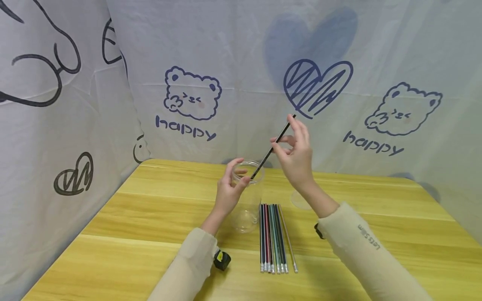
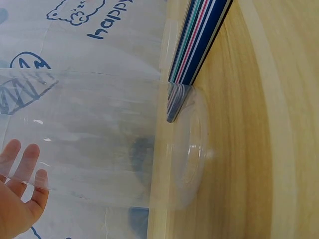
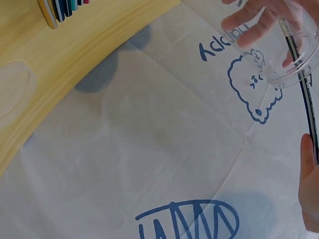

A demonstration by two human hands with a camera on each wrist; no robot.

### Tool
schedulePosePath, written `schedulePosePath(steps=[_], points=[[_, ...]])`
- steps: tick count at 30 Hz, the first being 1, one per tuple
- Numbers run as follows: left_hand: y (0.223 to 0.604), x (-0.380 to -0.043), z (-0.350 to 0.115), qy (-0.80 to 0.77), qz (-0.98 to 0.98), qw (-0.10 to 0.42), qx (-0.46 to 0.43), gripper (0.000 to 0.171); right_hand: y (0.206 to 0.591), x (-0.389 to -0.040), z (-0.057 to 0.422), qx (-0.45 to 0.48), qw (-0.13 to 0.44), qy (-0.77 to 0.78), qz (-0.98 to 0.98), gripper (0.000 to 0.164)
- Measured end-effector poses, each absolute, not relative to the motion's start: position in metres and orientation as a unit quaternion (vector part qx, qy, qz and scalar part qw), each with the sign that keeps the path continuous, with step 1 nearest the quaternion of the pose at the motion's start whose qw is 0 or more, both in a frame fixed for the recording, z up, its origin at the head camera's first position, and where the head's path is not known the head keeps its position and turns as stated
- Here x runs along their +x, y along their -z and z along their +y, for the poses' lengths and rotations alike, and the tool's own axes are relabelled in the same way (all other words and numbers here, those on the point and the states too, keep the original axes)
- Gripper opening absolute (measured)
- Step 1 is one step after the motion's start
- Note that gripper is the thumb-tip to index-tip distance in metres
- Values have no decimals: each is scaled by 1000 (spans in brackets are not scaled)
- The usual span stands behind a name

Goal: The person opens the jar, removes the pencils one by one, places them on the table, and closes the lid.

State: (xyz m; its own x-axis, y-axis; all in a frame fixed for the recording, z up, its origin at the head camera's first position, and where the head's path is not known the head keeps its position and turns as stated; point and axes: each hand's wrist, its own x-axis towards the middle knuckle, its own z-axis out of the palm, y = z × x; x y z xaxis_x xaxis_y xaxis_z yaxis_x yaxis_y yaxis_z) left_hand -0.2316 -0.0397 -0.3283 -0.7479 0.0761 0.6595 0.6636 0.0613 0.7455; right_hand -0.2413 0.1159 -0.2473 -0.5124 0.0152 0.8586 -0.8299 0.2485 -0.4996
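Note:
A clear plastic jar (image 1: pixel 246 223) stands upright on the table, its mouth uncovered. My left hand (image 1: pixel 227 194) holds it near the rim, thumb and fingers around its side; the left wrist view shows those fingers (image 2: pixel 29 159) against the clear wall. Above and to the right, my right hand (image 1: pixel 299 159) pinches a dark pencil (image 1: pixel 268 154) between thumb and fingers. The pencil slants down to the left, and its eraser end (image 3: pixel 284 23) is inside the jar's mouth. Just right of the jar lies a row of pencils (image 1: pixel 273 238) in several colours, erasers toward me.
A clear round lid (image 3: pixel 17 94) lies flat on the wooden table (image 1: pixel 150 217), right of the pencil row. One light-coloured pencil (image 1: pixel 288 238) lies at a slight angle beside the others. A white cloth (image 1: pixel 241 50) with blue drawings hangs behind the table.

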Motion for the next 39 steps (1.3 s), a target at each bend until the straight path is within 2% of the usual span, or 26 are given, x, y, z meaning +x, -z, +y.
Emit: schedulePosePath(steps=[8, 11, 19, 26, 35, 39], points=[[328, -232, -40, 628, -696, 227, -264, 87, 242, -242, 120, 298, 420, -556, -652, 41], [328, -232, -40, 629, -696, 225, -264, 88, 239, -243, 123, 289, 429, -569, -639, 44], [327, -232, -40, 633, -694, 221, -263, 91, 236, -241, 135, 253, 413, -583, -652, 65], [327, -232, -39, 632, -695, 220, -262, 89, 236, -239, 144, 239, 391, -610, -646, 65], [327, -231, -40, 633, -695, 217, -263, 89, 238, -235, 156, 232, 396, -603, -652, 61], [327, -231, -40, 634, -694, 218, -263, 89, 248, -234, 162, 238, 371, -589, -678, 58]])
